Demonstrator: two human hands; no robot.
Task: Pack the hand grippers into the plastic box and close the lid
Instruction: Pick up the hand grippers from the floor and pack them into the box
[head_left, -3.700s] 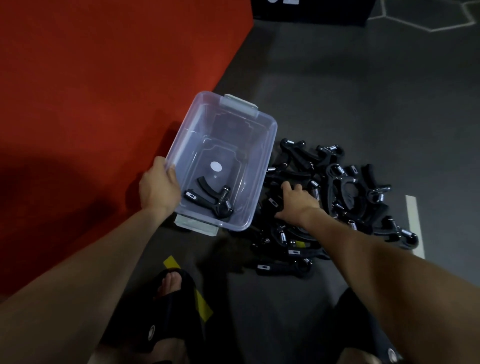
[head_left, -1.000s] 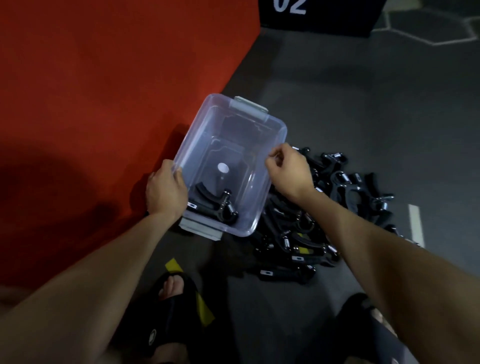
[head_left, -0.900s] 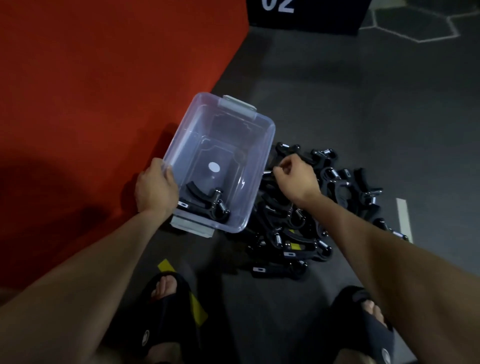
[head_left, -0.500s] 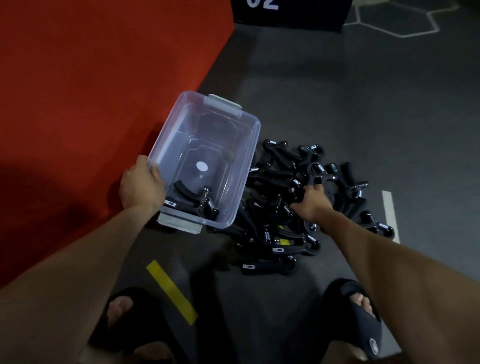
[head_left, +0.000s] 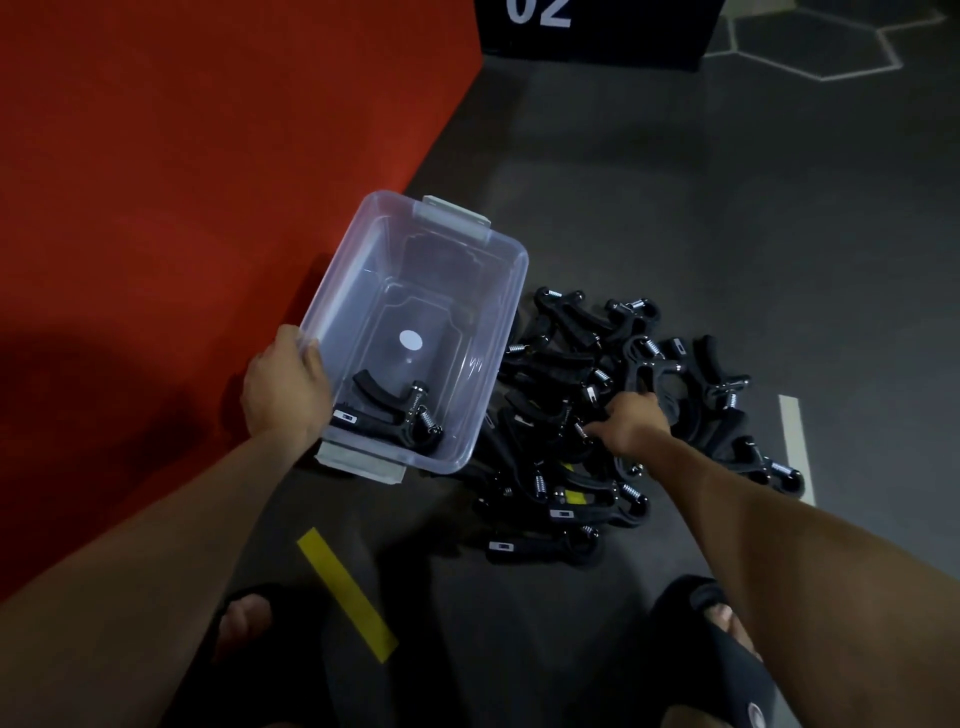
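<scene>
1. Box: clear plastic box sits open on the dark floor, its left side against a red mat; grey latch tabs at its near and far ends.
2. Contents: 1 black hand gripper lies in the near end of the box; a white round sticker shows on its bottom.
3. Left hand: fingers curled over the box's near-left rim, gripping it.
4. Right hand: reaches down into the pile of hand grippers just right of the box; its fingers are down among the black handles, and whether they grip 1 cannot be told.
5. Floor: yellow tape strip near the person's sandalled feet; a black block marked "02" at the far edge.
</scene>
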